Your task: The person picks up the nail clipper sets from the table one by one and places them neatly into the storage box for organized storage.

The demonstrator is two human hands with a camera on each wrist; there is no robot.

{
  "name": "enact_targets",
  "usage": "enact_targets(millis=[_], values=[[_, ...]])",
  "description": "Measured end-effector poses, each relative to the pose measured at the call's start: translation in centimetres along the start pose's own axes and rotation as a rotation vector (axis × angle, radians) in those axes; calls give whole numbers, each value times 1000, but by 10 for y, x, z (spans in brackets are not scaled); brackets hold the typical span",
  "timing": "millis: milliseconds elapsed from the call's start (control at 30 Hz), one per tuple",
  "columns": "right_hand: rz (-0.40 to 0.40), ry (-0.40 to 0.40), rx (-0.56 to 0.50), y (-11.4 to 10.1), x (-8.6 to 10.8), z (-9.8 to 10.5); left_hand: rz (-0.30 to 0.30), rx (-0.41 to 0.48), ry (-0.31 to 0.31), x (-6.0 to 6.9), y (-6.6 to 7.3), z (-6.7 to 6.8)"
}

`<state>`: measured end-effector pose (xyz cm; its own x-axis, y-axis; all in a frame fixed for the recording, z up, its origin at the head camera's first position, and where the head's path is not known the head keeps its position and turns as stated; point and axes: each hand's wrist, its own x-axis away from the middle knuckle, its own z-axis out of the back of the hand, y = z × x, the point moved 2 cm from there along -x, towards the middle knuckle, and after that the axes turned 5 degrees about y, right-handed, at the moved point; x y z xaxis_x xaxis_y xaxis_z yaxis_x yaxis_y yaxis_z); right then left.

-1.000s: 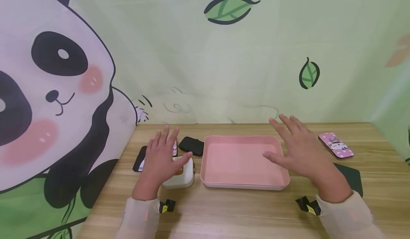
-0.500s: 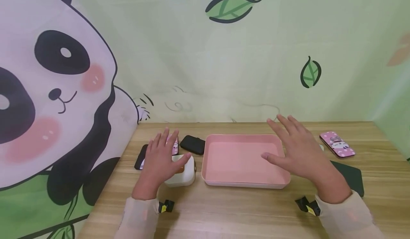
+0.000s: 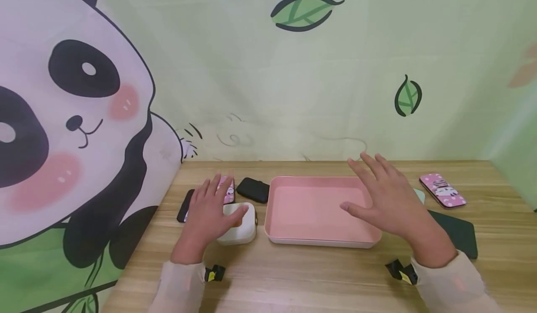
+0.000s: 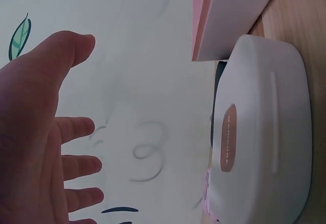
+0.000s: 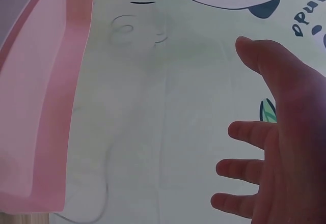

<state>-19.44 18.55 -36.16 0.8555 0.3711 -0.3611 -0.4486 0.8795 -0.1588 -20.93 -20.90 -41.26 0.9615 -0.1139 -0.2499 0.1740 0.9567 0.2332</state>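
Observation:
My left hand [image 3: 209,217] is raised with spread fingers above a white rounded case [image 3: 240,233], holding nothing. In the left wrist view that white case [image 4: 260,132] shows a brown oval label, with a gap between it and the hand. My right hand [image 3: 390,201] hovers over the right side of a shallow pink tray [image 3: 323,244], its fingers spread and nothing held. The right wrist view shows the pink wall of the tray [image 5: 56,122] apart from the hand [image 5: 285,147].
Near the left hand lie a black pouch-like item [image 3: 253,190], a pink patterned case [image 3: 229,193] and a dark flat item [image 3: 184,206], partly covered. To the right are another pink patterned case [image 3: 443,191], a dark green flat item [image 3: 457,234] and a pale item [image 3: 420,195] partly hidden by the hand.
Both hands shift slightly in the head view, staying spread and holding nothing. The pale item beside the right hand shows more now. The objects on the table keep their places.

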Motion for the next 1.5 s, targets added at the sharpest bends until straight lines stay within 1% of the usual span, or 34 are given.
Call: enact_targets(millis=[133, 300, 633, 767, 867, 1100, 1367, 1500], values=[[6, 2, 9, 0, 1, 0, -6, 6, -2, 1, -2, -1], [19, 12, 14, 0, 0, -1, -28, 2, -10, 0, -1, -1], [11, 16, 16, 1, 0, -2, -51, -18, -18, 1, -3, -9], [7, 12, 11, 1, 0, -3, -52, -18, -52, 1, -4, -13], [4, 9, 8, 1, 0, -3, -49, -18, -65, 1, -4, -15], [-5, -3, 1, 2, 0, -4, -51, 0, -69, 1, -6, -16], [-5, -10, -10, 2, 0, -5, -90, -3, -97, 0, -7, -23], [0, -8, -11, 2, 0, -4, -92, 4, -103, 0, -7, -24]])
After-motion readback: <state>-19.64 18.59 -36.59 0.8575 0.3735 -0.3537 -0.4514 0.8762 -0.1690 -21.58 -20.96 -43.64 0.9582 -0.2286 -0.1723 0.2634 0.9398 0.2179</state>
